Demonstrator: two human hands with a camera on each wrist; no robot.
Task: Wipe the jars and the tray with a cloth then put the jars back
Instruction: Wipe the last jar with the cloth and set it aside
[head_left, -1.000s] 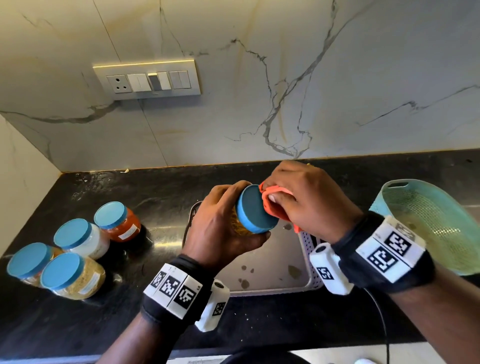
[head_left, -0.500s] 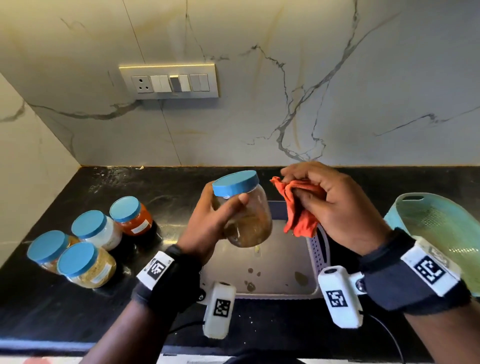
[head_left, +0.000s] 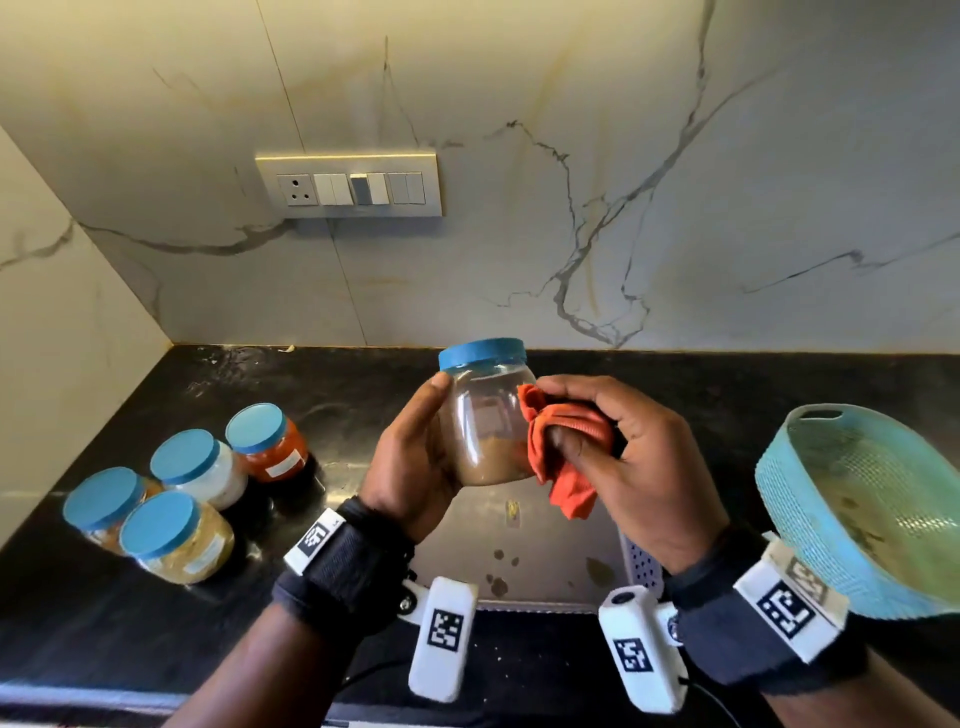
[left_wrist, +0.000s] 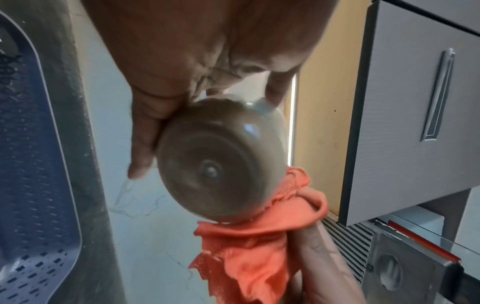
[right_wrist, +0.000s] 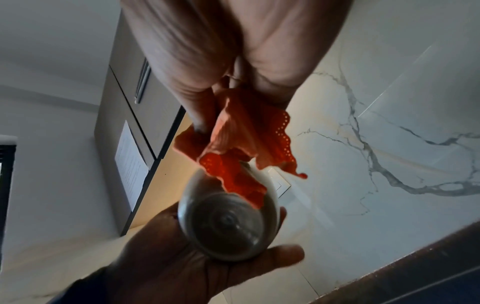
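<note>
Below both hands, much of the tray is hidden, and its stains are too small to be identified. The fingers of the left hand are concealed behind the jar. Beside the right hand, the basket is cut off by the picture's edge.

The left hand is holding 1 jar upright above the tray, and the right hand is pressing the cloth against the jar's right side. The tray is lying on the counter. 4 jars are standing in a cluster to the tray's left. A basket is sitting tilted to its right. A switch panel is sitting on the wall behind.
</note>
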